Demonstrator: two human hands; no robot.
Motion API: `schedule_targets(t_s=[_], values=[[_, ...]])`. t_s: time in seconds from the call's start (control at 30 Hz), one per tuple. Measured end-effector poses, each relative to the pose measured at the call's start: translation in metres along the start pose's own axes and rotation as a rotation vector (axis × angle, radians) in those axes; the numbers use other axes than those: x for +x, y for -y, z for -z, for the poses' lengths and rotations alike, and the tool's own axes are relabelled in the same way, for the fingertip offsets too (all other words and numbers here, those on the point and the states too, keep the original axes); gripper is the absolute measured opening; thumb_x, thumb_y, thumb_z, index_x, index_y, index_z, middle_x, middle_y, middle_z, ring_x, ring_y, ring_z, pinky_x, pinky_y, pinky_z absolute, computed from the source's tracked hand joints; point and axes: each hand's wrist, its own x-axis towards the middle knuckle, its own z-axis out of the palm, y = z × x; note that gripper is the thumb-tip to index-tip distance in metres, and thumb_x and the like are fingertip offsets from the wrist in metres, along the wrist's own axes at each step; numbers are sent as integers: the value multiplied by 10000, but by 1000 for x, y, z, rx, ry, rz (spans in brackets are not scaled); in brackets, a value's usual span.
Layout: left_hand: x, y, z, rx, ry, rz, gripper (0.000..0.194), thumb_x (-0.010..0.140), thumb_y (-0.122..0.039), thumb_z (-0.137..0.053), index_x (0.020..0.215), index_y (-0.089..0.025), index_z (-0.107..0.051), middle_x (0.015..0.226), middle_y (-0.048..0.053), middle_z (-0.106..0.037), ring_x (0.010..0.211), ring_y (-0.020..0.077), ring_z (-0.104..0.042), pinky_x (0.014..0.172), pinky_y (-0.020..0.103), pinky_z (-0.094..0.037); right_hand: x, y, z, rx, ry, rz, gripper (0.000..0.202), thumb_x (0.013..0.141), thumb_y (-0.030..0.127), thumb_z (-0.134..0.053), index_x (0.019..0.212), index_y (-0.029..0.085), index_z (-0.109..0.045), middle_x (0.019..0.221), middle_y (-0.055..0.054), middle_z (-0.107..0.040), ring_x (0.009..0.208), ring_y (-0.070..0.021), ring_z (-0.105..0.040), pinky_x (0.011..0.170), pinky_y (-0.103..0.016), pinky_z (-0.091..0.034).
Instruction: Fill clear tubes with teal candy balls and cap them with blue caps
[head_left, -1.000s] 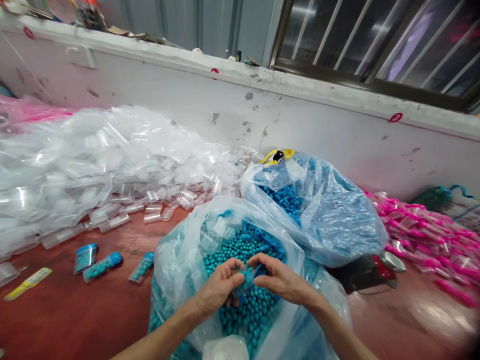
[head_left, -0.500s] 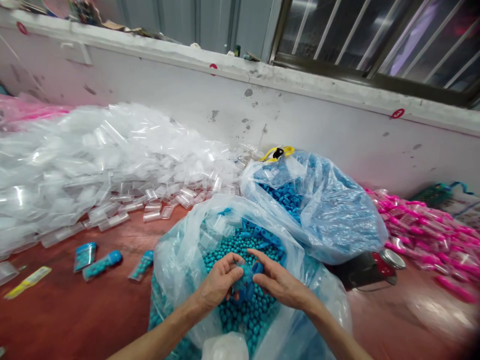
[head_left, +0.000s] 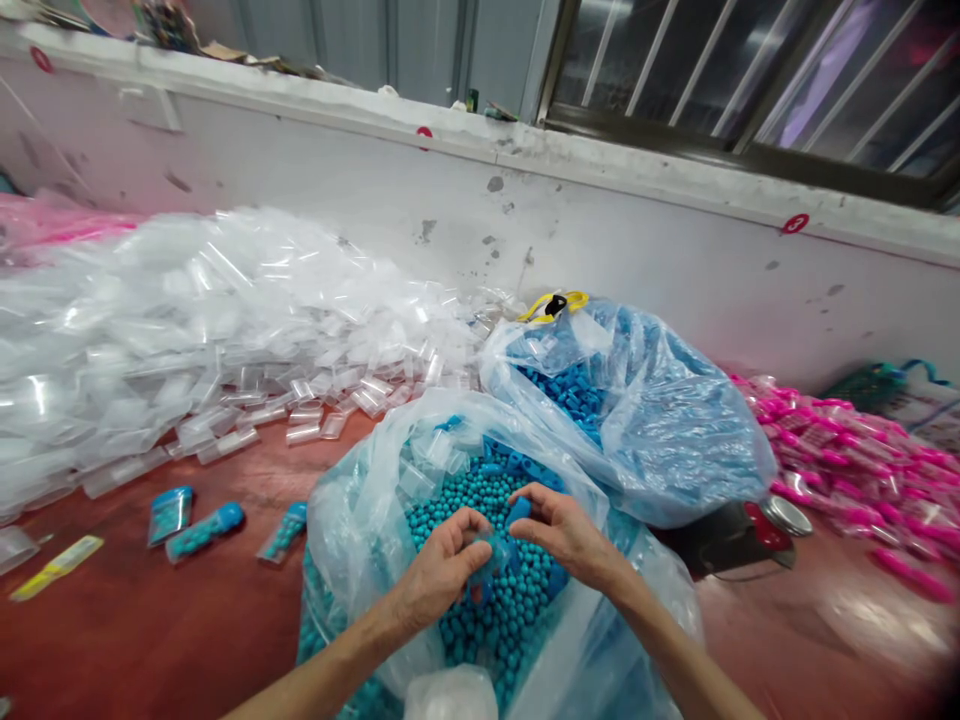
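My left hand (head_left: 448, 562) is closed round a small clear plastic tube (head_left: 496, 556) with blue beads showing through it; the fingers hide part of it. Close by on the right, my right hand (head_left: 566, 532) pinches a blue cap (head_left: 519, 512) between thumb and fingers, slightly apart from the tube. Both hands are over an open plastic bag (head_left: 345, 490) full of round turquoise beads (head_left: 480, 490). More blue caps (head_left: 517, 462) and a few clear tubes (head_left: 435, 452) lie on the beads at the bag's far side.
Capped tubes of beads (head_left: 204, 530) and a yellow cutter (head_left: 56, 568) lie on the red table (head_left: 150, 640). Empty clear tubes (head_left: 225, 330) are heaped at left. Behind stands a bag of blue caps (head_left: 675, 430); pink items (head_left: 847, 460) are piled at right.
My right hand's thumb and fingers have drawn together on the blue cap, which now sits a little higher. The left hand has barely moved.
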Motion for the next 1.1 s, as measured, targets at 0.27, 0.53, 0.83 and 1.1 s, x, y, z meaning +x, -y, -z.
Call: schedule_targets(t_s=[0.27, 0.53, 0.83, 1.1], values=[[-3, 1, -1, 9, 5, 5, 272, 738, -338, -545, 939, -180, -454, 652, -60, -468, 390, 21, -456, 318, 112, -300, -19, 12, 1, -258, 100, 54, 461, 832, 268, -417, 1286, 217, -357, 787, -2, -578, 696, -144, -501, 666, -250, -387], [-4, 2, -6, 10, -25, -19, 345, 770, -332, -516, 1076, -218, -406, 643, -67, -450, 359, 31, -457, 301, 122, -299, -20, 13, -12, -165, 45, 72, 282, 831, 250, -422, 1094, 208, -512, 628, 42, -487, 584, -115, -436, 575, -227, -329], [-7, -5, -13, 21, -148, 5, 381, 759, -305, -507, 1107, -176, -421, 662, -44, -494, 365, 30, -433, 319, 139, -304, -22, 3, -29, 65, -80, 1, 227, 839, 330, -422, 990, 182, -504, 621, 28, -537, 593, -123, -496, 589, -236, -384], [-8, -12, -10, 39, -174, -1, 422, 727, -326, -544, 1106, -148, -487, 645, -38, -529, 373, 28, -424, 332, 148, -317, -26, 9, -27, -45, -69, -7, 327, 856, 323, -392, 1128, 195, -519, 686, 7, -580, 628, -137, -513, 602, -240, -398]])
